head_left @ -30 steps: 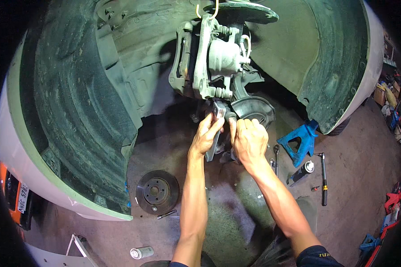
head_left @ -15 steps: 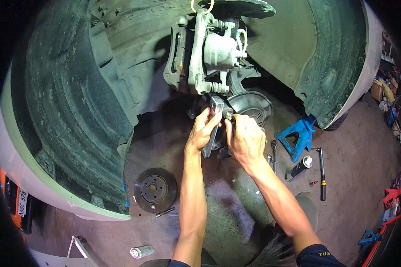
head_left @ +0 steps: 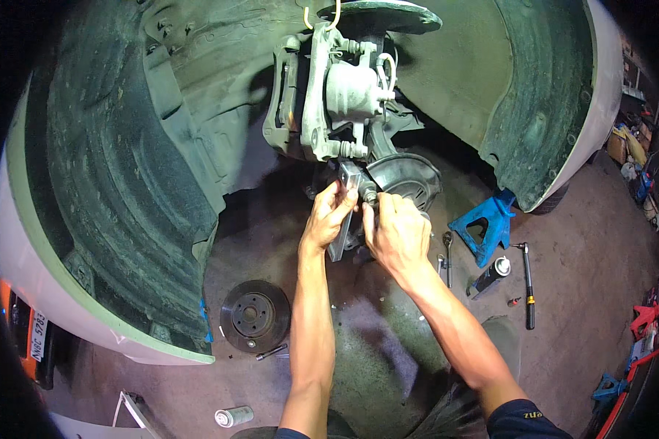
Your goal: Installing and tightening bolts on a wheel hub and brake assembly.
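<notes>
My left hand [head_left: 325,219] is closed around a flat, shiny metal bar [head_left: 350,173], thumb on its near face. The bar stands tilted, its lower end showing below my fingers. Close to its right side is a short, round, bolt-like metal piece [head_left: 370,190], and the curled fingers of my right hand [head_left: 400,235] pinch its near end. Part of that piece is hidden by the fingers. Just above both hands hangs a brake caliper [head_left: 350,91] in its bracket, held by a yellowish hook [head_left: 337,14]. Behind my right hand lies a dark, curved metal shield [head_left: 403,174].
Wheel-arch liners curve down on both sides. On the floor are a brake disc [head_left: 236,318], a socket extension [head_left: 272,352], a white can [head_left: 233,417], a blue jack stand [head_left: 499,225], a dark spray can [head_left: 490,278], a ratchet [head_left: 448,256] and a long wrench [head_left: 529,285].
The whole view has shifted slightly, so the caliper sits a little further left and lower. Both hands keep their hold, and my right fingers have moved only a little.
</notes>
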Motion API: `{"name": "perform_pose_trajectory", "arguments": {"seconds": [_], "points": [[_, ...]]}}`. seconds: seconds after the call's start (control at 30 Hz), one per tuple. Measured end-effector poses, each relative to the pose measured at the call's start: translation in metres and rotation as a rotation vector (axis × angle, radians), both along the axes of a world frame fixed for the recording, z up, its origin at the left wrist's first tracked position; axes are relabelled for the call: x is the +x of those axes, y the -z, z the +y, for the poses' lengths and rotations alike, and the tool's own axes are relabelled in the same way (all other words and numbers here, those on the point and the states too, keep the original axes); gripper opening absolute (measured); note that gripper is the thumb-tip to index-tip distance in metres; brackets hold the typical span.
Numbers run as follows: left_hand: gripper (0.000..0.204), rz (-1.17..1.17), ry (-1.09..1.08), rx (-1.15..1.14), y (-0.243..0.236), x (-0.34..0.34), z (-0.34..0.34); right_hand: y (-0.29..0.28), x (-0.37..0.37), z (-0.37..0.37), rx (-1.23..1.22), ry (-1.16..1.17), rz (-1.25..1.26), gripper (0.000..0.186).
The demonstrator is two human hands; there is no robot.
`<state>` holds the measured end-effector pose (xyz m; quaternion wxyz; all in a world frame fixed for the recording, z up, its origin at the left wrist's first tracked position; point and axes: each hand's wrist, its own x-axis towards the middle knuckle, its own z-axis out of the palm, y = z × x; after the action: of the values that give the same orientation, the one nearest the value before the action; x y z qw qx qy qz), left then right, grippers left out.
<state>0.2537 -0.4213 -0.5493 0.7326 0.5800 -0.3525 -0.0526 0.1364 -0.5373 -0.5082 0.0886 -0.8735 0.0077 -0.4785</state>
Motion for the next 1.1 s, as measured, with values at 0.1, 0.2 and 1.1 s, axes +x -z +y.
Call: {"name": "perform_pose_trajectory", "arguments": {"seconds": [0.1,0.2,1.1], "points": [[0.029,-0.047,-0.013,0.026,0.003,0.001,0.002,0.0,0.003,0.001,-0.006,0.017,0.045,0.022],[0.028,-0.001,-0.011,-0.008,0.005,0.002,-0.001,0.005,0.011,0.0,0.028,0.028,0.065,0.027],[0.035,0.012,-0.017,0.027,-0.002,-0.002,0.002,0.007,0.017,-0.002,0.028,0.051,0.033,0.023]]}}
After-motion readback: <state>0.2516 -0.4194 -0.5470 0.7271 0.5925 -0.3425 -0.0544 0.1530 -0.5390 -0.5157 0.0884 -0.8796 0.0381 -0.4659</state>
